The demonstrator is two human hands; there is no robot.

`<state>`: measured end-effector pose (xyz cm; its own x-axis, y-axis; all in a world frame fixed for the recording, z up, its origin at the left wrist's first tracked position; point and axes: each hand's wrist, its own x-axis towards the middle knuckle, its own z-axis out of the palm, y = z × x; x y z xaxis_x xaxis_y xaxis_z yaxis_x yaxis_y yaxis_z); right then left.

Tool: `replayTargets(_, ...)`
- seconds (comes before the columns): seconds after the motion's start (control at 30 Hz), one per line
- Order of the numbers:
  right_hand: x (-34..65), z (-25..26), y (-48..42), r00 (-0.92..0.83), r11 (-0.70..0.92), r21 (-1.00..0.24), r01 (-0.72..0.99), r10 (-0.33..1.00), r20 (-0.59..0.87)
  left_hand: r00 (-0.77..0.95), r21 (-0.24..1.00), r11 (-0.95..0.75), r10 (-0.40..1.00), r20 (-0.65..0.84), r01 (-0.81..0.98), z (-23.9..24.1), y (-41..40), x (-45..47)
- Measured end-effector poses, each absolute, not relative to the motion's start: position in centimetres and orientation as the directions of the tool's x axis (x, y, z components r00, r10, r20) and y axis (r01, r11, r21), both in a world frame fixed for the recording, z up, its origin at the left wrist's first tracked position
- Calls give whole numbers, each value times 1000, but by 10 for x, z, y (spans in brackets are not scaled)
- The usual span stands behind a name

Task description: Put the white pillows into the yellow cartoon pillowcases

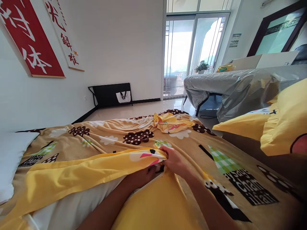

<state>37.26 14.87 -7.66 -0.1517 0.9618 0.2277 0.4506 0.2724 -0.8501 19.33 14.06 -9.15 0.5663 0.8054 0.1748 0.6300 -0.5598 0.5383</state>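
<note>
A yellow pillowcase (79, 174) with a cartoon print lies across the bed in front of me, partly over a white pillow (79, 204). My right hand (174, 161) is closed, pinching the edge of the pillowcase opening. My left hand (146, 174) reaches under that same edge, between the fabric and the pillow; its fingers are mostly hidden by the cloth. Both hands sit close together at the middle of the bed.
A tan patterned blanket (196, 150) covers the bed. A second crumpled yellow cloth (171, 123) lies at the far end. Another white pillow (11, 159) is at left, yellow pillows (285, 121) at right. A covered table (230, 86) stands near the glass door.
</note>
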Motion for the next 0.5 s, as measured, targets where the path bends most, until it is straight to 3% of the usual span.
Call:
replayTargets(0.23, 369, -68, 135, 14, 123, -639, 759, 979, 204, 641, 542, -639, 735, 222, 545, -95, 142, 195)
replayTargets(0.33, 368, -69, 134, -21, 180, -575, 798, 962, 271, 652, 533, -660, 718, 242, 529, -92, 141, 197)
replayTargets(0.4, 368, -70, 136, -52, 264, -565, 782, 930, 363, 679, 510, -694, 687, 258, 508, -88, 139, 198)
replayTargets(0.5, 366, -70, 138, -33, 310, -655, 689, 916, 399, 736, 459, -759, 617, 278, 462, -81, 137, 200)
